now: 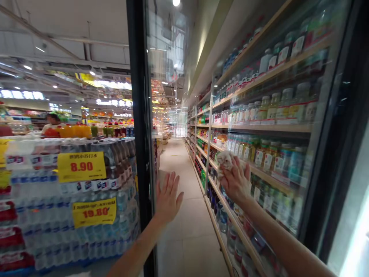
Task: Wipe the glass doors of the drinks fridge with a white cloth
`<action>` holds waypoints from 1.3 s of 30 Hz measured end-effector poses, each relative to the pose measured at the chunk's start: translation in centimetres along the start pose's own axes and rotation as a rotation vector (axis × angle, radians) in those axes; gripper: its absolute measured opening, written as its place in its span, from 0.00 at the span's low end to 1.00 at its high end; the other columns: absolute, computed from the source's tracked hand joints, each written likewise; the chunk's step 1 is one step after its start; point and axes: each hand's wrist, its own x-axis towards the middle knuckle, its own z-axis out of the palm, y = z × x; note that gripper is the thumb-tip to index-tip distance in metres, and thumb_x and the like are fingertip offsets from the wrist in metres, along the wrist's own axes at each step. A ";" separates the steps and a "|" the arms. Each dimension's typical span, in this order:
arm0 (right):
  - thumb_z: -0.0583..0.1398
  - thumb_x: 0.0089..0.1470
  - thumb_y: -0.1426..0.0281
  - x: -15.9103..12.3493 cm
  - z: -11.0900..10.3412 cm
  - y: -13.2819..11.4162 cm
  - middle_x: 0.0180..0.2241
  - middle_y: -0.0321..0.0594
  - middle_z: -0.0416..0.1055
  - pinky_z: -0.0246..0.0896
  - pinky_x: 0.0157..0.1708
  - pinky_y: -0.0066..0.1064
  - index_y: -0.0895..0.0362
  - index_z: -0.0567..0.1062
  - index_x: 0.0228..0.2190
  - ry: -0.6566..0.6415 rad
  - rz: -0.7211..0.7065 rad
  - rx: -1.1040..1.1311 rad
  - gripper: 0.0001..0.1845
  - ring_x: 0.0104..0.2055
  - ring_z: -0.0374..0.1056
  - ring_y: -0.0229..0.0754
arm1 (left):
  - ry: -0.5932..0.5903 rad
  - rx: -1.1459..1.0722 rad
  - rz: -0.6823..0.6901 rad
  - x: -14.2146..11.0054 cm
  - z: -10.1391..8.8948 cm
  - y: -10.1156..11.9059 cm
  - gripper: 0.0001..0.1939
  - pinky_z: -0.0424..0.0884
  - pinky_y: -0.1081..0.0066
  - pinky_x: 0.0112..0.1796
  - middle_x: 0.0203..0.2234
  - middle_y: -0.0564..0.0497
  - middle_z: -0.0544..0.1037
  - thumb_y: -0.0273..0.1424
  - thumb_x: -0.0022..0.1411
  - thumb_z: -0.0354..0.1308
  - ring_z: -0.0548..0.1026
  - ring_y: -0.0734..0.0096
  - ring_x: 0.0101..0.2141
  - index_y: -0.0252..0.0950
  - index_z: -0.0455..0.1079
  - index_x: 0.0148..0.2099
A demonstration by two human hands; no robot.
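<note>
Supermarket interior around a glass door: crumpled cloth against the door, beneath the spread right hand; left hand open, fingers slightly parted, near the door's left frame; shelved bottles visible in the door; packed bottles to its left.

Shelving and floor. Pale, wood-coloured shelf boards run in tiers along the right side of the aisle, with slim white uprights between bays. Upper tier: bottles with red-and-white labels, standing upright. Middle tier: pale yellow and whitish bottles with light caps, in a row. Next tier down: clear and yellowish bottles with white labels. Farther bay: green bottles. Floor: light grey square tiles. At left, a low blue base carries stacked, shrink-wrapped clear plastic bottles; red-wrapped packs are stacked beside them.
</note>
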 end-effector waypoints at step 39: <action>0.54 0.51 0.67 -10.5 1.6 -8.5 0.51 0.44 0.65 0.34 0.60 0.50 0.52 0.73 0.38 -0.054 -0.032 0.086 0.12 0.61 0.49 0.47 | 0.073 -0.089 0.102 -2.6 0.7 -1.3 0.35 0.40 0.51 0.59 0.61 0.46 0.50 0.30 0.57 0.51 0.47 0.60 0.61 0.41 0.42 0.64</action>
